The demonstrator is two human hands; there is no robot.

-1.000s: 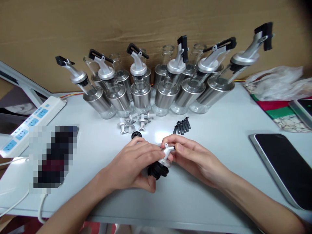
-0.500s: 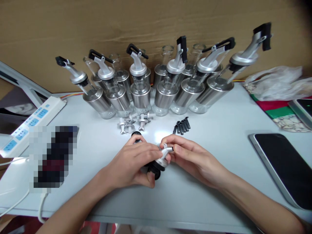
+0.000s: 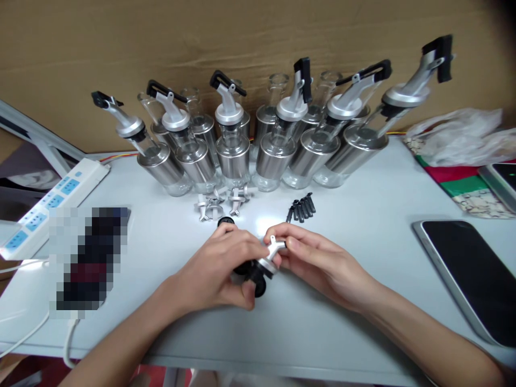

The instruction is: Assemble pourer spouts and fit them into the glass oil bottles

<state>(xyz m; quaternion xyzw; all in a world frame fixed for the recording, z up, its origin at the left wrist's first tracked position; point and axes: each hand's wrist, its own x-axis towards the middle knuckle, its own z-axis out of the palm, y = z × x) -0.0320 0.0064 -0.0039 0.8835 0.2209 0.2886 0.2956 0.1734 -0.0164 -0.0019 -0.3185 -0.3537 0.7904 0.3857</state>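
Note:
Above the middle of the table, a silver pour spout (image 3: pixel 276 248) with a black base points up to the right. My left hand (image 3: pixel 213 263) is closed around its base from the left, thumb beneath. My right hand (image 3: pixel 322 258) pinches the dark-tipped nozzle end between thumb and fingers. Round black stoppers (image 3: pixel 226 221) lie partly hidden behind and under my left hand; another black stopper (image 3: pixel 260 287) shows by the left thumb. Beyond my hands are loose silver spout pieces (image 3: pixel 209 207) in a pile and several small black levers (image 3: pixel 303 207) lined up.
Glass bottles with steel sleeves (image 3: pixel 233 153) stand along the cardboard wall, the front ones fitted with pourers. A power strip (image 3: pixel 52 207) and a pixelated phone (image 3: pixel 91 263) are left. At right lie another phone (image 3: pixel 467 279) and a plastic bag (image 3: pixel 459 137).
My left hand's fingers have shifted slightly on the spout's base, and more of the spout's silver body shows. The right hand keeps its pinch on the nozzle.

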